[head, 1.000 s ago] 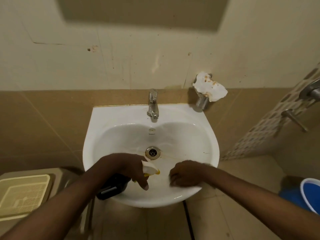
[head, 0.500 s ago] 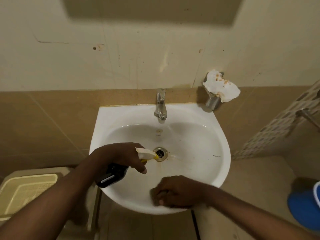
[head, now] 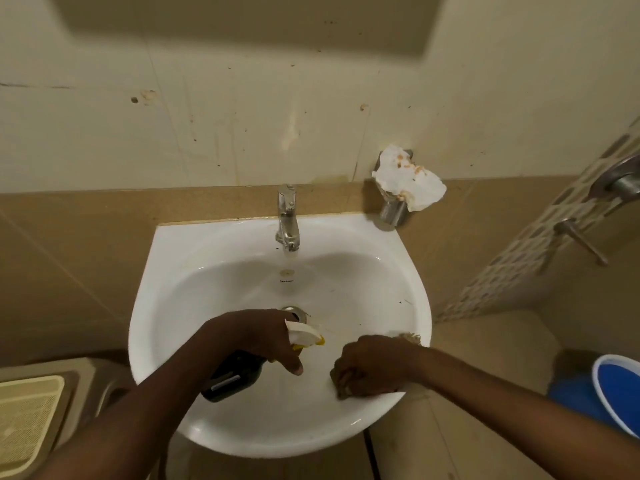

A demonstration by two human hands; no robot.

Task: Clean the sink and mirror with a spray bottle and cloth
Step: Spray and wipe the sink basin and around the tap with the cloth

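So everything here sits around the white sink (head: 180,271), which is bolted to a tan tiled wall. The left hand (head: 249,336) is over the basin, just in front of the drain (head: 296,311), with its fingers wrapped round the neck of a dark bottle (head: 232,377). The bottle's white and yellow nozzle (head: 306,336) sticks out past the knuckles, right beside the drain, and one finger hangs down below the trigger. The bottle body angles back toward the sink's front left rim.

The right hand (head: 367,370) is down on the front right part of the basin, fingers curled in tight and pressed to the porcelain. A scrap of pale frayed cloth (head: 410,337) peeks out behind the wrist on the sink's right rim, so the hand looks like it's clutching that, though most of the cloth is hidden under the hand.

A chrome tap (head: 288,216) stands at the back middle of the sink. Just off the sink's back right corner there's a metal holder (head: 393,211) on the wall with a stained white paper (head: 408,181) crumpled on top. Well right of the sink is a blue bucket (head: 620,393), and on the wall above it some chrome fittings (head: 616,183). Left of the sink, low down, sits a beige tray (head: 27,420) with a mesh pattern. A few dark specks mark the basin's right side.
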